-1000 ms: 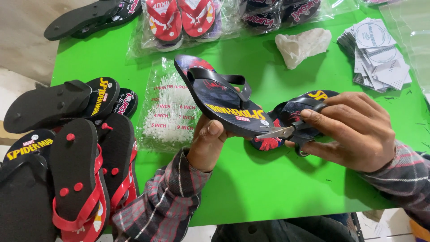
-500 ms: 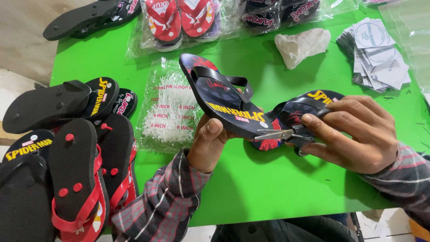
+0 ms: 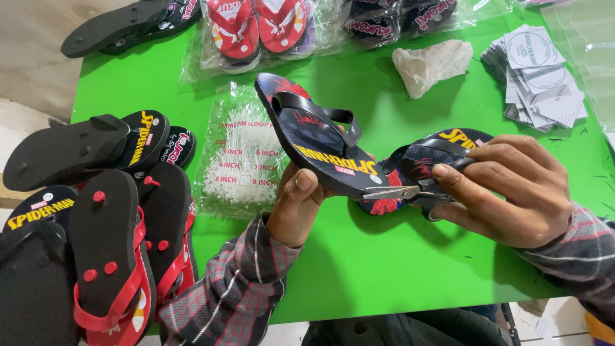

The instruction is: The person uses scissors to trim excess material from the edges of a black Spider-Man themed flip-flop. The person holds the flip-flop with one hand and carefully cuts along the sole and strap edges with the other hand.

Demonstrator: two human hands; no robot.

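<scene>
Hidden behind the raised dark flip-flop (image 3: pixel 320 138): the left hand's (image 3: pixel 298 205) fingers, only thumb and palm showing. Covered by the right hand (image 3: pixel 506 192): the handles of the small scissors (image 3: pixel 400 191), and much of the second flip-flop (image 3: pixel 429 160) beneath; whether the blade tips touch the raised sole, impossible to tell. Cut off by the left edge: the black sandals (image 3: pixel 32 256) stacked there. Cropped at the top edge: the bagged pairs (image 3: pixel 256 29) and the dark pairs (image 3: pixel 397 19) beside them. Lost past the right edge: part of the clear plastic sheet (image 3: pixel 586 38). Too small to make out: the loose pieces inside the clear packet (image 3: pixel 240 163).
</scene>
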